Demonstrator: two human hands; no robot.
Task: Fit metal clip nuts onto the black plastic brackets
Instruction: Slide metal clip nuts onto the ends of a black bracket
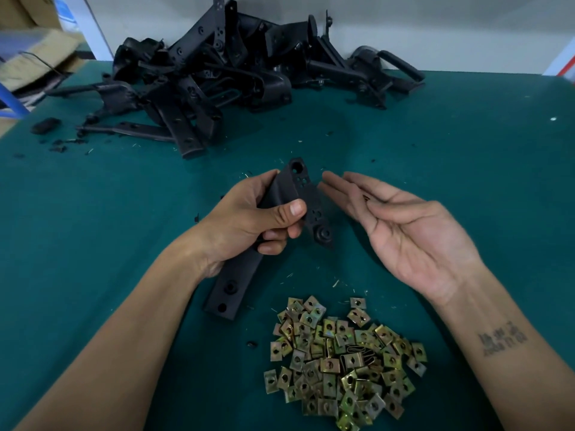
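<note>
Fingers and thumb of my left hand (pixel 249 219) curl round a black plastic bracket (pixel 292 197), gripping it at its middle above the green table (pixel 466 150). Its upper end with a round hole sticks out past my fingertips, a second perforated arm angles down to the right of my thumb, and its long lower end runs out below my wrist toward me. My right hand (pixel 404 231) is held palm up just beside the bracket, fingers nearly straight and relaxed, their tips close to the bracket's perforated arm; something small and dark lies on them, too small to identify. Near me, below both hands, sits a heap of metal clip nuts (pixel 342 359). At the far edge lies a pile of black brackets (pixel 217 73).
</note>
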